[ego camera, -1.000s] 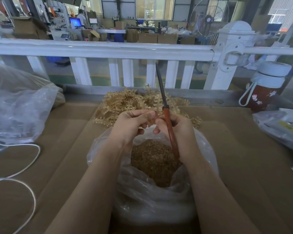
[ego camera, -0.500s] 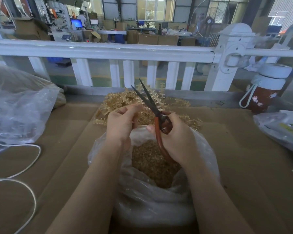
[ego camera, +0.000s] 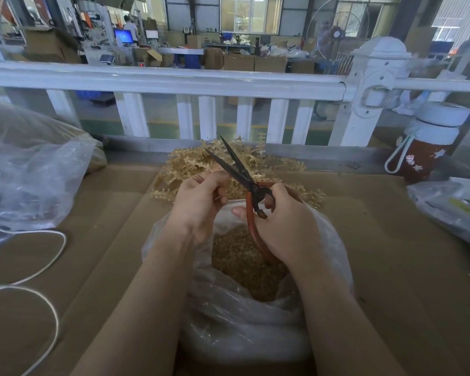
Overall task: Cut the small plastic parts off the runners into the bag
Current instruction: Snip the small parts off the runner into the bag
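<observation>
a short piece of runner (ego camera: 219, 197) sits pinched in my left hand (ego camera: 201, 199), held above the mouth of the clear bag (ego camera: 334, 248) that already holds a bed of cut tan parts (ego camera: 244, 267). my right hand (ego camera: 285, 223) grips the red-handled scissors (ego camera: 251, 185), blades parted and pointing up and away to the left, just right of the runner. the cut turns on that: the runner lies between the blades' reach and my left fingers. beyond my hands, a heap of uncut runners (ego camera: 282, 165) lies on the cardboard-covered counter (ego camera: 391, 240).

Factory floor, stacked cardboard boxes (ego camera: 239, 62), computer monitor (ego camera: 123, 36), industrial fan (ego camera: 337, 33), white railing (ego camera: 174, 80)
</observation>
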The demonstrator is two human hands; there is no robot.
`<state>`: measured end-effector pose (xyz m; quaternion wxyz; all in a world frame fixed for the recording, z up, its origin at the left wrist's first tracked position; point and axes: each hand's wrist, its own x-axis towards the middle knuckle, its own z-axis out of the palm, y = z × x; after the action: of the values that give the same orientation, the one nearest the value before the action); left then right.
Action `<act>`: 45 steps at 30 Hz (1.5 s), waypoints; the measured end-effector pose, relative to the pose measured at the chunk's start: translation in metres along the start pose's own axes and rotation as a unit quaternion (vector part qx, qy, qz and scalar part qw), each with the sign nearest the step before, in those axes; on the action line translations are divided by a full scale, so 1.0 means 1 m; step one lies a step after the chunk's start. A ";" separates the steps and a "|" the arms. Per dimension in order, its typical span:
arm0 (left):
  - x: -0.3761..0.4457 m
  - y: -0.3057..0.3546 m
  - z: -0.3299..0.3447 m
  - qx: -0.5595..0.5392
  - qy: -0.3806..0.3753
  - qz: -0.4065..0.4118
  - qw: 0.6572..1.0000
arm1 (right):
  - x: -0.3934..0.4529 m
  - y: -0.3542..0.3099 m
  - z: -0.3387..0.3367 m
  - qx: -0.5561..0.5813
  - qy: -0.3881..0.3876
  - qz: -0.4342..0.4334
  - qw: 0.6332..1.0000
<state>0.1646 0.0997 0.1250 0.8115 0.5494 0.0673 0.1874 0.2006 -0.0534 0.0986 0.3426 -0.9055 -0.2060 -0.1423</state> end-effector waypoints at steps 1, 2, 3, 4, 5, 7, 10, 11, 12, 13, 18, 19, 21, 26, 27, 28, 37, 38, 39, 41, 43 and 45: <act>0.000 0.000 0.000 -0.001 0.002 0.002 1.000 | 0.000 -0.001 -0.002 -0.009 0.002 -0.002 1.000; 0.000 0.000 0.000 -0.002 0.004 0.004 1.000 | -0.001 -0.001 -0.003 -0.019 0.006 -0.005 1.000; 0.000 0.001 0.001 -0.004 0.008 0.005 1.000 | -0.001 -0.001 -0.005 -0.028 0.010 -0.007 1.000; 0.000 0.001 0.001 -0.006 0.011 0.006 1.000 | -0.002 -0.001 -0.006 -0.035 0.014 -0.010 0.999; 0.000 0.002 0.001 -0.010 0.013 0.006 1.000 | -0.002 -0.001 -0.006 -0.037 0.019 -0.013 0.999; 0.000 0.002 0.002 -0.020 0.013 0.006 1.000 | -0.002 0.000 -0.005 -0.030 0.030 -0.011 0.999; -0.001 0.003 0.002 -0.027 0.013 0.006 1.000 | -0.002 -0.001 -0.001 -0.027 0.057 -0.008 0.998; -0.001 0.003 0.001 -0.028 0.013 0.007 1.000 | -0.002 0.000 0.001 -0.029 0.065 -0.011 0.997; -0.001 0.003 0.001 -0.027 0.014 0.007 1.000 | -0.001 0.000 0.001 -0.030 0.073 -0.013 0.997; 0.000 0.003 0.001 -0.026 0.014 0.009 1.000 | -0.001 0.000 0.002 -0.032 0.078 -0.014 0.996; 0.000 0.003 0.002 -0.031 0.015 0.008 0.999 | 0.000 0.001 0.004 -0.031 0.096 -0.026 0.995; 0.000 0.004 0.002 -0.033 0.014 0.008 0.999 | 0.000 0.001 0.004 -0.030 0.100 -0.031 0.994; 0.000 0.004 0.001 -0.032 0.011 0.010 0.999 | 0.000 0.002 0.005 -0.031 0.115 -0.043 0.992; 0.000 0.004 0.001 -0.022 0.026 0.001 0.999 | 0.000 0.002 0.005 0.010 0.110 -0.044 0.993; 0.000 0.004 0.000 -0.018 0.036 -0.005 0.999 | -0.001 0.001 0.005 0.043 0.100 -0.040 0.993; 0.000 0.004 0.000 -0.015 0.045 -0.012 0.999 | 0.000 0.000 0.004 0.082 0.089 -0.030 0.992; -0.006 0.003 0.007 0.100 -0.027 -0.049 0.993 | 0.004 -0.008 -0.004 0.340 -0.012 0.071 0.938; -0.007 0.003 0.008 0.112 -0.029 -0.051 0.992 | 0.005 -0.008 -0.004 0.351 -0.017 0.075 0.933; -0.008 0.003 0.009 0.122 -0.031 -0.052 0.991 | 0.005 -0.007 -0.004 0.359 -0.022 0.076 0.930; -0.009 0.003 0.008 0.131 -0.038 -0.050 0.989 | 0.007 -0.008 -0.004 0.364 -0.027 0.081 0.927; -0.010 0.005 0.006 0.139 -0.051 -0.043 0.988 | 0.008 -0.009 -0.004 0.364 -0.026 0.091 0.927; -0.010 0.005 0.005 0.164 -0.058 -0.026 0.984 | 0.009 -0.010 -0.004 0.368 -0.025 0.097 0.924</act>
<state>0.1558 0.0937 0.1306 0.7178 0.6828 0.0645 0.1202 0.2033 -0.0471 0.1101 0.6584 -0.7348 -0.1633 0.0004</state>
